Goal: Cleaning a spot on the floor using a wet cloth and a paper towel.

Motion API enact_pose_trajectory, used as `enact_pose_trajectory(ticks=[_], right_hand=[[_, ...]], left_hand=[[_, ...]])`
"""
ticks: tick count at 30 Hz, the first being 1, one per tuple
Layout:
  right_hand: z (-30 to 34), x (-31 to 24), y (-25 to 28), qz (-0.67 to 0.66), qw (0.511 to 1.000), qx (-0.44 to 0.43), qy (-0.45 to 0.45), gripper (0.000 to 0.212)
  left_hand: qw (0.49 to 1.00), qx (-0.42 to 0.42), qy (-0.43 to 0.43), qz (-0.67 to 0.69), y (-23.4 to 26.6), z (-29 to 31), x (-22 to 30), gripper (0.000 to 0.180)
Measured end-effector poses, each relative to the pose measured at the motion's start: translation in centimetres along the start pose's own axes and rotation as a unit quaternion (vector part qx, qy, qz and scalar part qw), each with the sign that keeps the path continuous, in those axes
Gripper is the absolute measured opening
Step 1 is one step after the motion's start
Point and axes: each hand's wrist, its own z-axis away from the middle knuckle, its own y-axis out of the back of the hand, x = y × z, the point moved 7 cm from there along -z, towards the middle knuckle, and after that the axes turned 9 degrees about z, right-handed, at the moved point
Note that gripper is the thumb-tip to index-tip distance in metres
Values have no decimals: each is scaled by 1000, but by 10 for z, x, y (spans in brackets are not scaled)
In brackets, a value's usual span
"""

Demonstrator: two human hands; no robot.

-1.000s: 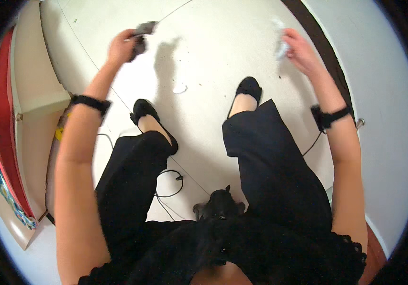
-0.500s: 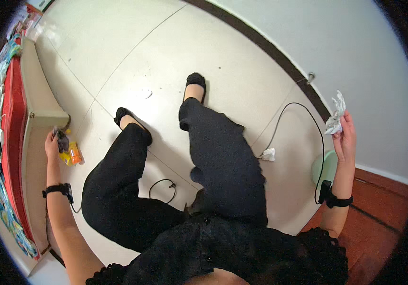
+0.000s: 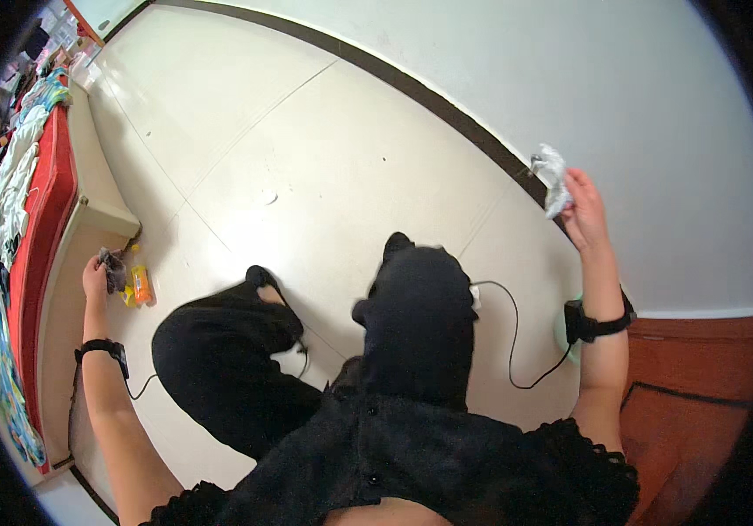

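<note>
- White crumpled wad (image 3: 554, 180), pinched in the fingers of the right hand (image 3: 585, 210), is raised before the wall and dark skirting (image 3: 447, 101); the fingertips against it are partly hidden, and its material is hard to name.
- Dark grey crumpled piece (image 3: 114, 272) is gripped by the left hand (image 3: 94, 277), beside the bed (image 3: 103, 195); the finger placement is too small to make out.
- Orange bottle (image 3: 141, 282) stands or lies on the floor (image 3: 245, 149) near the left hand; which, I cannot tell. A yellow item (image 3: 128, 296) just beside it is partly covered and unclear.
- Pale green vessel (image 3: 561, 330) shows only as a sliver behind the right wrist's black strap (image 3: 604, 324).
- White object (image 3: 475, 296) by the right knee is mostly hidden by the black trousers (image 3: 420, 324), which also cover much of both shoes.
- Black cable (image 3: 517, 351) slips out of sight behind the leg.
- Cloths (image 3: 17, 188) on the bed blur toward the dark rim.
</note>
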Motion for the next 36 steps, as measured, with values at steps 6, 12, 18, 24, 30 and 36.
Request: enact_pose_trajectory(ticks=[6,12,18,24,30,36], right_hand=[[-139,157,-77,217,970,-24,-106,18],[-269,280,-45,460,884,57,-59,22],[-278,394,12,610,773,108,-137,26],[-267,391,-154,684,717,132,-16,21],[-185,328,-451,511,817,-237,122,23],[-213,288,-408,339,932,-106,75,14]], left_hand=[[991,-50,45,-112,-93,-1,-38,27],[976,-115,169,-75,-204,-4,-47,28],[956,-200,207,49,-275,11,-57,27],[953,-200,225,1,-265,25,-76,27],[950,-166,263,35,-285,39,-88,24],[955,-179,229,63,-302,24,-55,24]])
